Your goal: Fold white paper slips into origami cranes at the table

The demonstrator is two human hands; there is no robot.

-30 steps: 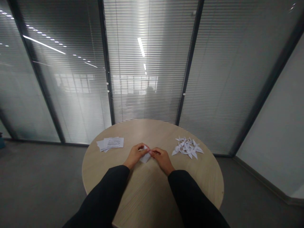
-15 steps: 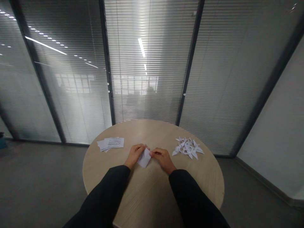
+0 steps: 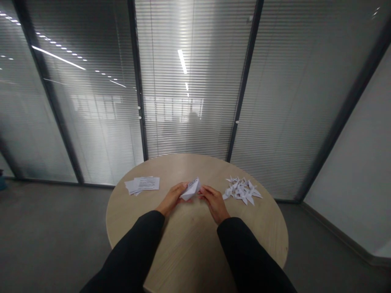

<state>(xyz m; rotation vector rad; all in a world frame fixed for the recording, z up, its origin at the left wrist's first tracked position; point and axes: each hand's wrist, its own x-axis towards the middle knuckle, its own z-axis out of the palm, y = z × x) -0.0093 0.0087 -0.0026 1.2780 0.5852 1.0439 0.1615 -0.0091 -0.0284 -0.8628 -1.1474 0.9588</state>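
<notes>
A partly folded piece of white paper (image 3: pixel 191 189) is held tilted just above the middle of the round table, its layers opened out and faint print showing along its upper edge. My left hand (image 3: pixel 174 198) grips its left side, the thumb on top and fingers beneath. At the right end of the paper, my right hand (image 3: pixel 213 201) pinches the edge between thumb and fingertips. Some of the right fingertips are hidden behind the paper.
Printed paper sheets (image 3: pixel 146 184) lie in a loose stack on the table's left. Several folded white paper cranes (image 3: pixel 242 190) are heaped to the right. The round wooden table (image 3: pixel 189 248) stands before glass panels with blinds (image 3: pixel 189 134).
The paper has been lifted and turned from lying flat, and its folds now stand open. My left hand has shifted slightly, its fingers now under the paper.
</notes>
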